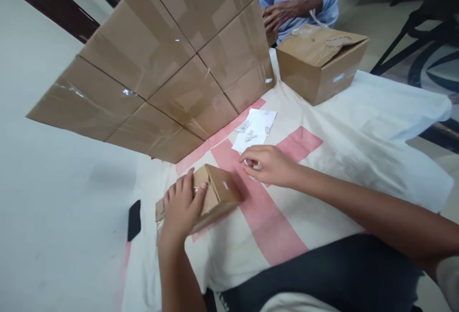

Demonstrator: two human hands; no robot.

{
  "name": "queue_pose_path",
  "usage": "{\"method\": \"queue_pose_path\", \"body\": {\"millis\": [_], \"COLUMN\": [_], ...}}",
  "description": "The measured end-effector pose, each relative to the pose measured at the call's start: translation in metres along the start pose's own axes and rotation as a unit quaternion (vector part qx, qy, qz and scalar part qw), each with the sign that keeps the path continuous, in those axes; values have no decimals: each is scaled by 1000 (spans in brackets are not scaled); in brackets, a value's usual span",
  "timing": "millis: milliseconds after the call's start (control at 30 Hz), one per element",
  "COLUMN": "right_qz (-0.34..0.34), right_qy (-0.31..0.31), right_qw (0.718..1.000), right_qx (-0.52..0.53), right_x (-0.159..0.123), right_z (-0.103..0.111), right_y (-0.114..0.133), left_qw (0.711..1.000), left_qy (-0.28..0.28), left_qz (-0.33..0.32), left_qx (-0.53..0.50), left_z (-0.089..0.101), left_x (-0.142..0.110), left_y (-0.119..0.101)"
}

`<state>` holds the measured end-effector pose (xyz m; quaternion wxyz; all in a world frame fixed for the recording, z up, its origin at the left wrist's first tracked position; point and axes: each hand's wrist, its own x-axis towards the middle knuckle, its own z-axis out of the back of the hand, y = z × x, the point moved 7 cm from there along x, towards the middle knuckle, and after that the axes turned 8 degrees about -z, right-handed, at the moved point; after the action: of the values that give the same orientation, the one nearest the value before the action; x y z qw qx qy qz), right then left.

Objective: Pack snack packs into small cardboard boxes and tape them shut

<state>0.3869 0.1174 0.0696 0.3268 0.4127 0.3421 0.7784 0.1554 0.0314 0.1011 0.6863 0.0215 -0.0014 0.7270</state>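
My left hand (182, 206) rests on top of a small brown cardboard box (218, 192) lying on the white and pink cloth (272, 226), fingers wrapped over its upper edge. My right hand (268, 164) is just right of the box, its fingers pinched together on something small I cannot make out. Just beyond it lies a white sheet of paper (256, 128) with several small metal clips (247, 130) on it.
A wall of taped cardboard boxes (172, 58) stands at the back left. A larger open box (319, 61) sits at the back right, with another person's hands (278, 17) behind it. A black phone (134, 219) lies at the cloth's left edge.
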Motion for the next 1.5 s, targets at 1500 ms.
{"method": "queue_pose_path", "body": {"millis": [1500], "right_qz": [-95], "right_qy": [149], "right_qw": [979], "right_qx": [-102], "right_x": [-34], "right_z": [-63], "right_y": [10], "left_qw": [999], "left_qy": [-4], "left_qz": [40], "left_qx": [-27], "left_z": [1], "left_x": [-29], "left_y": [-33]}}
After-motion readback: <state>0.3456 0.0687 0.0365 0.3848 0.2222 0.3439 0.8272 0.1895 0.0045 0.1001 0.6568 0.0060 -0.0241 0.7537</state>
